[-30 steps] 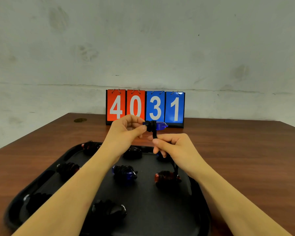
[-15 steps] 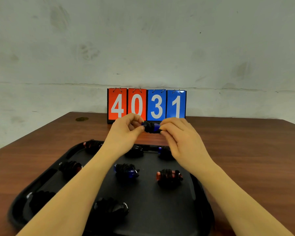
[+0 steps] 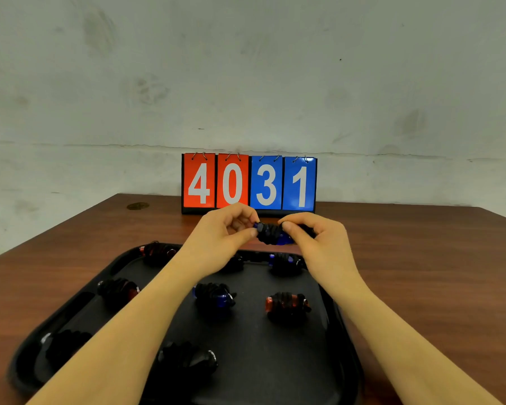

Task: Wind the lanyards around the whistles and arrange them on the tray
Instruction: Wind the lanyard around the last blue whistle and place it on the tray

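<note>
Above the black tray (image 3: 343, 340), the left hand (image 3: 216, 244) and right hand (image 3: 319, 244) pinch 1 blue whistle (image 3: 272, 233) wound in black lanyard; 8 wound whistles lie on the tray.

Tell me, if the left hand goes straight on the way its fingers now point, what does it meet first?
The left hand points rightwards, so it would probably first meet the blue whistle it already pinches, then the right hand just beyond; depth there is unclear.
</note>
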